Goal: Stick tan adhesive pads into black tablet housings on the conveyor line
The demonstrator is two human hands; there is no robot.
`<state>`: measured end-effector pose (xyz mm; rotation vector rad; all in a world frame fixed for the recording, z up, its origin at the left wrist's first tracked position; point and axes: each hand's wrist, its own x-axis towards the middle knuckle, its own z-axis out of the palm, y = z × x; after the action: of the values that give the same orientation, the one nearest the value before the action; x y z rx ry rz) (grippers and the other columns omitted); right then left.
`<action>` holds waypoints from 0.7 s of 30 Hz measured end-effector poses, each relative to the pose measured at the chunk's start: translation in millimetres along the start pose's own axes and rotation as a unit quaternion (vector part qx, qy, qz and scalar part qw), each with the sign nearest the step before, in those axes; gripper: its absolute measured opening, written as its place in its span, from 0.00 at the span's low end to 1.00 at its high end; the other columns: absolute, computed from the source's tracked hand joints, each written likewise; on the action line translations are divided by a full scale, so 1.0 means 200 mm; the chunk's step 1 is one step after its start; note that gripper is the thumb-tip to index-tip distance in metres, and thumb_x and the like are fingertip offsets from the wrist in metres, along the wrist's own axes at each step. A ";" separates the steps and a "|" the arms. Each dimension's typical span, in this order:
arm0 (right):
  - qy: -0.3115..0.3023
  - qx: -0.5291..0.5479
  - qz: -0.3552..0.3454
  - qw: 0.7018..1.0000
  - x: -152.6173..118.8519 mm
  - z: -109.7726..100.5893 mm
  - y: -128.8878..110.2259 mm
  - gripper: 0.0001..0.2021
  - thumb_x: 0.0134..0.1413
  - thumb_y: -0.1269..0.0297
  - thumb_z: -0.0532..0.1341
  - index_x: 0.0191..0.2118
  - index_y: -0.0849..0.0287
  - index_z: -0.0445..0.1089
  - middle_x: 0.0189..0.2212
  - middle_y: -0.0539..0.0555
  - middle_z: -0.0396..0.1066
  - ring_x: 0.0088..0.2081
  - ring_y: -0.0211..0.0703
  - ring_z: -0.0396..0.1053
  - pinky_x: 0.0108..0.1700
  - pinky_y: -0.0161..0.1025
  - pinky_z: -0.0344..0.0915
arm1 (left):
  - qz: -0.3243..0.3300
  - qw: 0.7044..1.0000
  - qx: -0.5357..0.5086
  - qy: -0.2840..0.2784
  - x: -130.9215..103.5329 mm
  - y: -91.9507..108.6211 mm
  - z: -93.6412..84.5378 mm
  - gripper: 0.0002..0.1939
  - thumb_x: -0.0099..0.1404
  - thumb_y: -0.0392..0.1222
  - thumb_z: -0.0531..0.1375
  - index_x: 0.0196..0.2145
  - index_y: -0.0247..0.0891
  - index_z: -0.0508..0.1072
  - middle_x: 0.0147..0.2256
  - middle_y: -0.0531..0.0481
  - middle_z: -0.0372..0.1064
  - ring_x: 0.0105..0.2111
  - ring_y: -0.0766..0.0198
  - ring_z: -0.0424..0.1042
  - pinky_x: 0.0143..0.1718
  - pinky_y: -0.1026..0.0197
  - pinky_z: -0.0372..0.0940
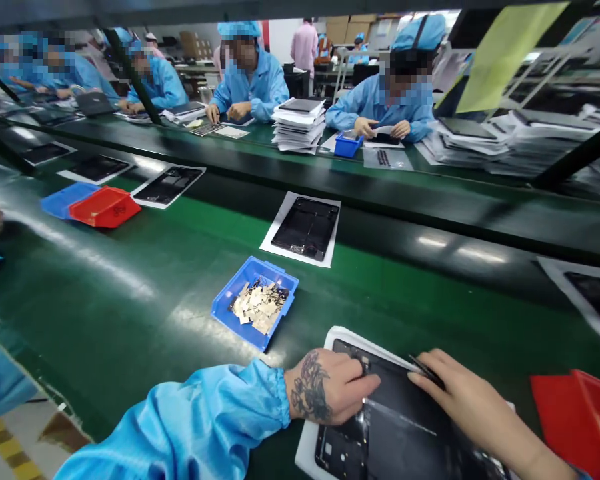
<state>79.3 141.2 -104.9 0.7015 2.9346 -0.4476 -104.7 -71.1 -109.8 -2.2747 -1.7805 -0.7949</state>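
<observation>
At the far left of the green bench (pixel 145 347), a red bin (pixel 105 207) overlaps a blue bin (pixel 63 200). To the right and nearer, a blue tray (pixel 224 312) holds pale and dark pieces (pixel 260 305); a dark panel (pixel 307 228) lies on white paper beyond it. Near, right of centre, the left hand (pixel 330 387) has its fingertips on the upper left of a black tablet shell (pixel 405 427) — whether they pinch anything, I cannot tell. The right hand (pixel 460 393), apart from the left, is closed on a dark slim tool (pixel 427 372) over the shell's far edge. Near right sits a red container (pixel 570 417).
</observation>
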 end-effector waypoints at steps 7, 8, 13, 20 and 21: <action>-0.004 -0.133 0.000 0.991 0.02 -0.11 -0.10 0.11 0.62 0.58 0.49 0.31 0.54 0.62 0.27 0.51 0.71 0.25 0.46 0.72 0.24 0.38 0.60 | 0.081 0.996 -0.022 -0.001 -0.01 0.03 0.00 0.17 0.65 0.38 0.51 0.50 0.31 0.65 0.26 0.51 0.63 0.25 0.64 0.65 0.20 0.60 0.58; -0.001 -0.155 -0.001 0.988 0.04 -0.14 -0.10 0.11 0.63 0.58 0.49 0.32 0.54 0.62 0.25 0.51 0.71 0.25 0.47 0.72 0.24 0.39 0.59 | 0.086 0.996 -0.028 0.007 -0.01 0.03 0.00 0.17 0.65 0.38 0.50 0.49 0.31 0.65 0.26 0.52 0.63 0.24 0.64 0.65 0.19 0.60 0.58; 0.049 -0.192 -0.012 0.980 0.28 -0.32 0.03 0.10 0.64 0.59 0.51 0.36 0.57 0.64 0.30 0.56 0.73 0.30 0.50 0.73 0.28 0.38 0.59 | 0.107 0.993 -0.050 -0.016 0.00 0.06 0.01 0.14 0.65 0.40 0.50 0.45 0.32 0.67 0.26 0.50 0.63 0.24 0.66 0.63 0.19 0.60 0.56; 0.117 -0.187 0.088 0.971 0.82 -0.69 0.19 0.16 0.65 0.59 0.50 0.35 0.65 0.69 0.39 0.66 0.71 0.40 0.50 0.71 0.36 0.41 0.61 | 0.095 0.992 -0.069 -0.036 0.01 0.05 0.04 0.11 0.65 0.42 0.51 0.40 0.33 0.68 0.28 0.52 0.61 0.24 0.66 0.62 0.19 0.60 0.56; 0.132 -0.181 0.104 0.969 0.88 -0.72 0.18 0.18 0.66 0.59 0.47 0.38 0.65 0.70 0.43 0.65 0.69 0.42 0.49 0.70 0.39 0.42 0.62 | 0.097 0.992 -0.071 -0.039 0.01 0.05 0.05 0.11 0.65 0.42 0.51 0.39 0.33 0.68 0.28 0.52 0.61 0.24 0.66 0.62 0.19 0.60 0.56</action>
<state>-63.5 289.9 -4.4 1.0640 3.0023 0.2138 -92.2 -67.9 -115.1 -2.5538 -1.5471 -0.8307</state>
